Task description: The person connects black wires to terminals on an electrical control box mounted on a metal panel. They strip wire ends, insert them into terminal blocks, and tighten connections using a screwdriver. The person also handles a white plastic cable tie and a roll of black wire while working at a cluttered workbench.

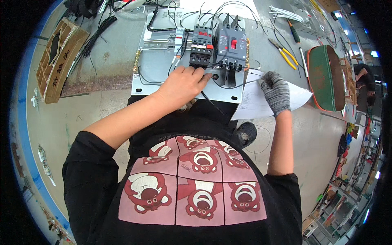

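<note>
My bare left hand (183,84) reaches over the near edge of a grey metal mounting plate (153,73). Its fingers are curled together just below a contactor with a black lower block (201,51); whatever they grip is hidden. My right hand (275,93), in a grey knit glove, pinches the end of a thin black wire (234,86). That wire curves back toward my left thumb, passing below a grey circuit breaker (231,44) with a red toggle. A narrow white DIN-rail module (179,42) sits left of the contactor. Another black cable (212,102) hangs over the plate's edge.
White paper (255,104) lies under my right hand, overhanging the table edge. Yellow-handled pliers (286,55), a screwdriver (293,32) and a green bin (324,77) are on the right. On the left are a cardboard piece (61,61) and a black cable-tie bundle (98,34).
</note>
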Available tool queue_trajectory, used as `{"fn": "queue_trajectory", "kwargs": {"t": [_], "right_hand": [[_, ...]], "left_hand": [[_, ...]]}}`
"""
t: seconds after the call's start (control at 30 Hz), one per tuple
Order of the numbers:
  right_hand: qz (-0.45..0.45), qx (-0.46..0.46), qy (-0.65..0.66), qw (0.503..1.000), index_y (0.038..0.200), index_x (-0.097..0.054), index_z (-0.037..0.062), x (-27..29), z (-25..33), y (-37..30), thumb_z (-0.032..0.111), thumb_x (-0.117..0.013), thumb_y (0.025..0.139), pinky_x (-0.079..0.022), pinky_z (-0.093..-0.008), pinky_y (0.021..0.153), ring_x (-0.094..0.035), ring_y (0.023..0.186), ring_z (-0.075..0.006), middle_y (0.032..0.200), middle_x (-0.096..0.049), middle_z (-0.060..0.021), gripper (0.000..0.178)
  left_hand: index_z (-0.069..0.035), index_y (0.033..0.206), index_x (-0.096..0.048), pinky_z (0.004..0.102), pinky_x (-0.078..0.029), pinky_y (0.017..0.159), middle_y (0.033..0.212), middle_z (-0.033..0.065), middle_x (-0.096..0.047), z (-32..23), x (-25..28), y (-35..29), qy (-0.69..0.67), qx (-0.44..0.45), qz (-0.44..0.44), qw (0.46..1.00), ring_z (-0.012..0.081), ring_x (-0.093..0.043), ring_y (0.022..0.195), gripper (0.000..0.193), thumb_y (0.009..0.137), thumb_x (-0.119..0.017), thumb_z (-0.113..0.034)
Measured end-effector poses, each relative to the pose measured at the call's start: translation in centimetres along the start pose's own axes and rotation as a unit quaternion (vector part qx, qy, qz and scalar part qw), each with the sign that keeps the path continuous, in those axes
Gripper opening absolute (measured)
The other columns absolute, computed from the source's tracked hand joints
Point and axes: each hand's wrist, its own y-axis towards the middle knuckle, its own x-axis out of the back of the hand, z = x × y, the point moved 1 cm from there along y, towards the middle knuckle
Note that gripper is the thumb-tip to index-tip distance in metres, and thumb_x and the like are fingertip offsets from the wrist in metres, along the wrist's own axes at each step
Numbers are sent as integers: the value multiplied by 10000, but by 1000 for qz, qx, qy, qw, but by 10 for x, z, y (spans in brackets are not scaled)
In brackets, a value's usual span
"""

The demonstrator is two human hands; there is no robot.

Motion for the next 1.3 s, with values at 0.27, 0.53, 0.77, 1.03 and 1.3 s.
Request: {"fn": "queue_trajectory", "kwargs": {"t": [0.27, 0.53, 0.77, 1.03, 1.3], "right_hand": [[-59, -82, -3, 995, 881, -649, 2, -21, -14, 2, 164, -722, 785, -514, -350, 715, -660, 755, -278, 825, -669, -163, 202], [125, -101, 177, 971, 1070, -598, 34, 3, 47, -17, 19, -605, 844, -492, -289, 679, -560, 697, -151, 867, -643, -86, 226], [74, 49, 38, 995, 900, -620, -9, -37, 76, -25, 100, -747, 733, -492, -366, 694, -584, 730, -291, 832, -600, -137, 237], [29, 63, -41, 997, 975, -679, 86, -40, 65, -25, 192, -670, 794, -525, -406, 790, -644, 886, -326, 1125, -621, -170, 209], [10, 114, -41, 993, 993, -661, 93, -39, 72, -26, 122, -614, 812, -525, -409, 774, -638, 865, -334, 1092, -624, -142, 190]], "left_hand": [[-103, 1182, -619, 295, -433, 664, 852, 30, -520, -3, -12, -6, -36, -22, -65, 997, 172, -574, 761, 444, 739, -594, -122], [-106, 1120, -641, 289, -433, 646, 838, 23, -518, -2, -15, -8, -72, -20, -94, 993, 162, -566, 739, 376, 748, -591, -130], [-124, 1168, -633, 289, -436, 646, 835, 27, -507, 0, -8, -2, -61, -28, -85, 994, 168, -550, 726, 436, 735, -583, -112], [-172, 1192, -620, 289, -424, 622, 800, 13, -470, -3, -5, 1, -64, -63, -70, 993, 159, -532, 708, 458, 739, -579, -126], [-188, 1180, -633, 284, -412, 608, 790, 12, -466, -6, -3, 7, -34, -66, -47, 996, 153, -530, 694, 442, 743, -584, -139]]}}
